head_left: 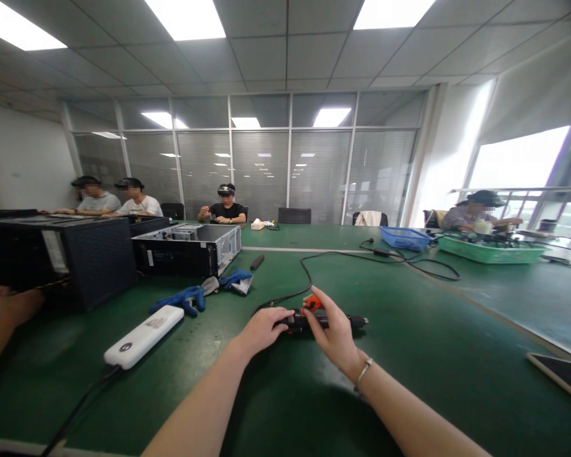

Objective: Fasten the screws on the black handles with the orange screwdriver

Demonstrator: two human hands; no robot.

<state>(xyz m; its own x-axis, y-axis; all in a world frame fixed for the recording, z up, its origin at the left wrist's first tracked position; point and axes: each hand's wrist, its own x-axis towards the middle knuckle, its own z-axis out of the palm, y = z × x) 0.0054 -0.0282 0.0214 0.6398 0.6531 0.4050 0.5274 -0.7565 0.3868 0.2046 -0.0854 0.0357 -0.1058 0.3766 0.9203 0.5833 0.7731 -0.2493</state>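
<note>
A long black tool point(356, 322) with a narrow metallic tip at its right end lies on the green table point(285, 393) in front of me; its exact kind is unclear. Over its left end, my left hand point(261, 330) is closed, with thumb and fingertips against it. My right hand point(335, 331) pinches a small orange piece with a dark middle point(313, 303) between thumb and fingers, just above the tool. Whether the orange piece touches the tool is hidden by the fingers. A black cable point(309, 273) runs up to the tool's left end.
Left of me lie a white power strip point(145, 336), blue gloves point(185, 301) and open computer cases point(185, 251). Another person's hands point(14, 304) reach into the nearest case point(105, 266). Blue point(404, 238) and green baskets point(492, 251) and a phone point(564, 377) are rightward. Several people sit around.
</note>
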